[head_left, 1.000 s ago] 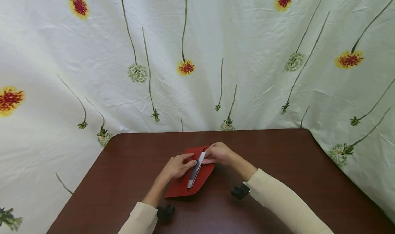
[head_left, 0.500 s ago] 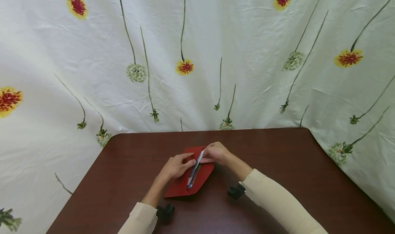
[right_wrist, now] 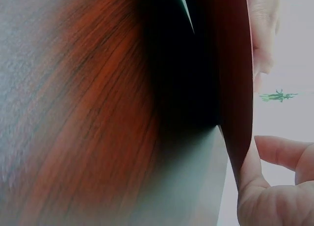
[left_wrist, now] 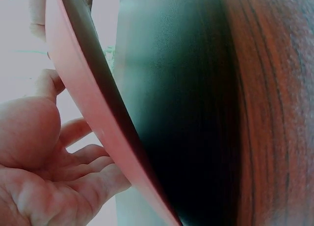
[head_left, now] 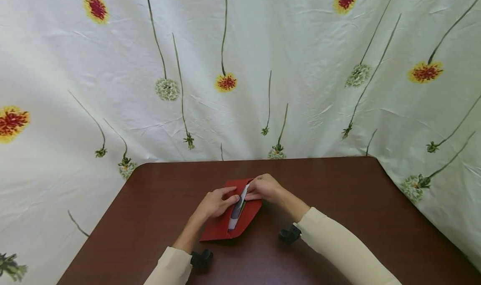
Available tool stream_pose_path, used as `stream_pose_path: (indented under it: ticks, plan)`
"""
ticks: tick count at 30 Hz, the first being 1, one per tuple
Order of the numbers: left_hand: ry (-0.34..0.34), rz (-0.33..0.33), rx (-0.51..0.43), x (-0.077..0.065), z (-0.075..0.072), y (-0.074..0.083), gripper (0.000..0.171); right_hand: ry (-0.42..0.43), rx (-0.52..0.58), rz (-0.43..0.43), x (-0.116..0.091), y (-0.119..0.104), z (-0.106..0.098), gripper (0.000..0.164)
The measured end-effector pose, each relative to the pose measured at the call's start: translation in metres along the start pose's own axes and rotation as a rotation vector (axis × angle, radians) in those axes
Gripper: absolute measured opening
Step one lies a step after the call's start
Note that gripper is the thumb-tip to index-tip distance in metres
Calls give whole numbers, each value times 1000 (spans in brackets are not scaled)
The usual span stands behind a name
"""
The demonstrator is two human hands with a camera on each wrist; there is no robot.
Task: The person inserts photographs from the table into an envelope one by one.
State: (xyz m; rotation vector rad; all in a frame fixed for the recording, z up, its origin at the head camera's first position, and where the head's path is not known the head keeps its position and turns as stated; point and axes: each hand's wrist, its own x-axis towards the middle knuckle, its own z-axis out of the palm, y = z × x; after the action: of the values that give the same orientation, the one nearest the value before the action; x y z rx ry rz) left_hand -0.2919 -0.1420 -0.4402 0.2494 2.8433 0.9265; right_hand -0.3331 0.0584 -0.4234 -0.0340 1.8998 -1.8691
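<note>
A red envelope (head_left: 217, 228) stands tilted between both hands near the table's middle, its long mouth spread. Inside it shows a whitish, grey-printed paper (head_left: 236, 215), with a thin greenish edge beside it. My left hand (head_left: 213, 203) grips the envelope's left side, thumb at the mouth and index finger along the red face. In the left wrist view, several of its fingers lie against the envelope (left_wrist: 88, 98). At the far end, my right hand (head_left: 266, 186) pinches the paper's upper end with its fingertips inside the mouth. The envelope partly hides those fingertips in the right wrist view.
The dark brown wooden table (head_left: 323, 184) extends around the envelope. A white curtain (head_left: 308, 67) printed with flowers hangs behind it and along both sides. Small black cameras sit under the left wrist (head_left: 201, 258) and right wrist (head_left: 290, 234).
The right hand has shifted very slightly at the mouth. The paper has turned a little, and a greenish edge now shows beside it. The left hand keeps its hold on the envelope.
</note>
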Motion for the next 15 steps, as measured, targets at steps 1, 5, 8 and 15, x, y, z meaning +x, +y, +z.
stream_pose_path:
  ticks: [1,5,8,15]
  plan:
    - [1,0,1,0,0,0,51,-1,-3,0,-2,-2,-1,27]
    - [3,-7,1,0,-1,0,50,1,-24,-8,-9,-8,-10,25]
    - [5,-13,-8,1,-1,0,51,1,-48,-18,-17,-12,-19,27]
    - [21,3,-24,0,2,2,51,21,-88,-36,-33,-17,-48,31]
